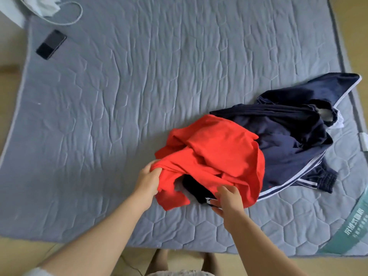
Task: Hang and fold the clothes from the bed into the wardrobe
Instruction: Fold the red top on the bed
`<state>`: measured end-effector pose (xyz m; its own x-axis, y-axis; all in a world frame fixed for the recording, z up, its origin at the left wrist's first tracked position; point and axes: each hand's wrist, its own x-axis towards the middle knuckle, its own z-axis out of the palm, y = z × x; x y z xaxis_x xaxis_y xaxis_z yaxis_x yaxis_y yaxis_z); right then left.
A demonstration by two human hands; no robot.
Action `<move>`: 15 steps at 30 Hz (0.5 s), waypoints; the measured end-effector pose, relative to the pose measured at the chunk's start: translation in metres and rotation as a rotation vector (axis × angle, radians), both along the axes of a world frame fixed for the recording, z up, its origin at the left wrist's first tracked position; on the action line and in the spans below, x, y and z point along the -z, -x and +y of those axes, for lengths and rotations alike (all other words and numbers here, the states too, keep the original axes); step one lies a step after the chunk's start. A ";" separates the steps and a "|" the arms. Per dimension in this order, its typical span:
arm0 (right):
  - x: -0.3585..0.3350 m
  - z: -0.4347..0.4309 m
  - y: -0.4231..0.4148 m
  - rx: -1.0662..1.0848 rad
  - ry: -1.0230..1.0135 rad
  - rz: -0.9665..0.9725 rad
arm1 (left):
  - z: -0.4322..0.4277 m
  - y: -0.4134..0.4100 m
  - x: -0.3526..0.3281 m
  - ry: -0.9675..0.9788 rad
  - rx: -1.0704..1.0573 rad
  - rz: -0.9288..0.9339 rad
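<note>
Left grip (pixel 148 181) bunches near-left edge of crumpled red cotton shirt (pixel 215 156). Right grip (pixel 229 200) loose, fingers touching near hem. Shirt on grey quilted bed (pixel 119 96), overlapping navy white-striped tracksuit (pixel 288 132); bulk runs far-right from both grips.

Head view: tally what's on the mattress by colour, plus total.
Red: 1, red garment, gripped by the left hand.
Navy: 1, navy heap; its separate pieces cannot be told.
Black: 1, phone.
White: 1, white bundle with a cord loop, at the corner.
Total: 4.
</note>
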<state>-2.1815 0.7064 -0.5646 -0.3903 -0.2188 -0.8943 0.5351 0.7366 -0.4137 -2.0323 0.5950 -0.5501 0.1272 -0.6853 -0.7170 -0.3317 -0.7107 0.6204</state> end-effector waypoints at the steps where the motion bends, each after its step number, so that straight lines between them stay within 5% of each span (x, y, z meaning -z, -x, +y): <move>1: 0.004 -0.002 -0.001 0.007 -0.001 0.047 | -0.004 -0.003 -0.002 0.042 -0.147 0.015; 5: 0.023 -0.002 -0.004 0.026 -0.094 0.235 | -0.024 -0.008 0.001 0.193 -0.440 -0.025; 11: 0.039 0.005 -0.015 -0.073 -0.079 0.223 | -0.021 -0.011 0.025 0.388 0.359 -0.336; 15: 0.047 0.003 -0.014 -0.049 -0.076 0.134 | 0.007 0.001 0.047 0.171 0.608 -0.270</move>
